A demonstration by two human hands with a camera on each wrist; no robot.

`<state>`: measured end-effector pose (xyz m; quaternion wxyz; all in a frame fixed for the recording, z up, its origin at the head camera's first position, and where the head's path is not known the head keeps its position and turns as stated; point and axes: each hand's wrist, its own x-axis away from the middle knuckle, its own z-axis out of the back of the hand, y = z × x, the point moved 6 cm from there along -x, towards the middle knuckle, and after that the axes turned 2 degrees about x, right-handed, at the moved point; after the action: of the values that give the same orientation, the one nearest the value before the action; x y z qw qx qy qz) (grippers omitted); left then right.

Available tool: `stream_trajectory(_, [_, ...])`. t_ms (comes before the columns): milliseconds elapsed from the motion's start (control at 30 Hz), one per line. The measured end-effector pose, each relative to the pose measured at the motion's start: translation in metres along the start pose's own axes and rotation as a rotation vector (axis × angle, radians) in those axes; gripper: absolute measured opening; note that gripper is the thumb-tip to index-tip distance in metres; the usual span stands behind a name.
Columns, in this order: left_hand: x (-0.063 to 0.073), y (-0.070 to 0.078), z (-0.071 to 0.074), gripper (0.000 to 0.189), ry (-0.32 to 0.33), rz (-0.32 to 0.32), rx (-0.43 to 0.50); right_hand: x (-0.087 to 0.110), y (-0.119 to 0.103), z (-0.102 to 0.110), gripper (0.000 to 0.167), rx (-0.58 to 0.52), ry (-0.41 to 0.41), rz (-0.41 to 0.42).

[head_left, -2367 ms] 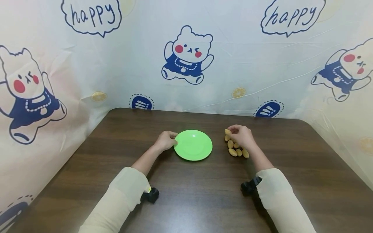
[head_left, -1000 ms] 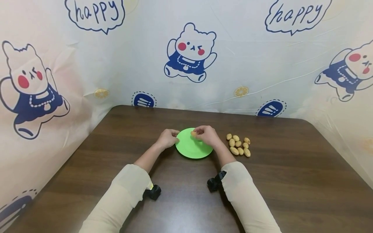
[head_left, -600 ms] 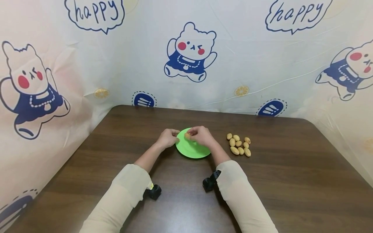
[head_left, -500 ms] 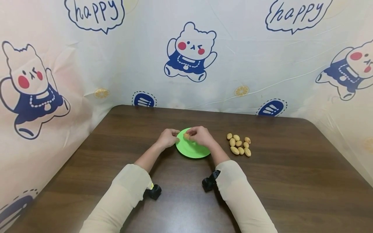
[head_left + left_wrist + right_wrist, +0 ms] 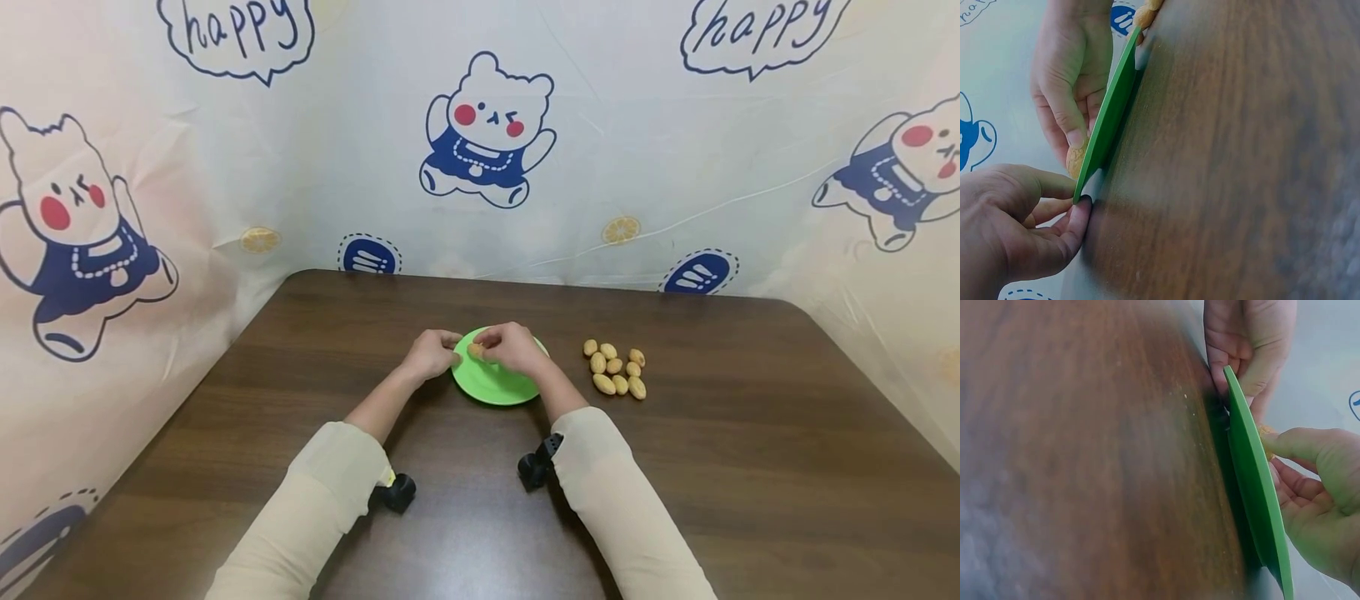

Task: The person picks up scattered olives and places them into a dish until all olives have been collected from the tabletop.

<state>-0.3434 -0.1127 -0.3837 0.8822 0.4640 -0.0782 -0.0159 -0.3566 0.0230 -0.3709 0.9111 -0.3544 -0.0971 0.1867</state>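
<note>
In the head view, a round green plate (image 5: 495, 385) lies on the dark wooden table. My left hand (image 5: 431, 355) pinches its left rim; in the left wrist view one digit is under the rim (image 5: 1076, 199) and others lie above. Over the upper left of the plate, my right hand (image 5: 513, 347) holds a tan, rough-shelled peanut (image 5: 476, 351) between thumb and fingers. The left wrist view has this peanut (image 5: 1076, 161) close against the plate's face; whether it touches I cannot tell. To the right of the plate, several more peanuts (image 5: 614, 367) lie in a loose cluster.
The wooden table (image 5: 720, 467) ends at a far edge against a printed cloth (image 5: 360, 150) with cartoon bears. Small black cameras (image 5: 534, 471) sit at both wrists, below the light sleeves (image 5: 322, 492).
My right hand has picked a peanut from the cluster and carried it left over the plate, then slightly farther left. My left hand has stayed at the plate's rim.
</note>
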Motion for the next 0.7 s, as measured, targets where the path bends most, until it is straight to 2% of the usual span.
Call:
stream_trajectory(500, [0.0008,0.0006,0.0003,0.043,0.009,0.006,-0.001,0.0009,0.0015,0.0008,0.025,-0.003,-0.009,-0.014])
stream_trajectory(700, [0.0007,-0.0004,0.0008,0.043,0.013,0.003,-0.003,0.0006,-0.0001,0.002,0.029,0.043,-0.013,0.02])
